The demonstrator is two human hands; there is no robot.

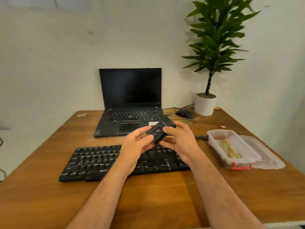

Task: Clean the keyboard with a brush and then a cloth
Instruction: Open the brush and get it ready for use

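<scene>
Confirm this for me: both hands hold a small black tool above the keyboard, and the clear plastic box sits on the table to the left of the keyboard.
Wrong on one point: the head view shows the clear plastic box to the right of the keyboard, not the left. Both hands, left and right, do hold the small black tool above it.

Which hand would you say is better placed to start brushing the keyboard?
Probably the right hand: it grips the black brush along its length, while the left hand only pinches its near end above the keyboard.
</scene>
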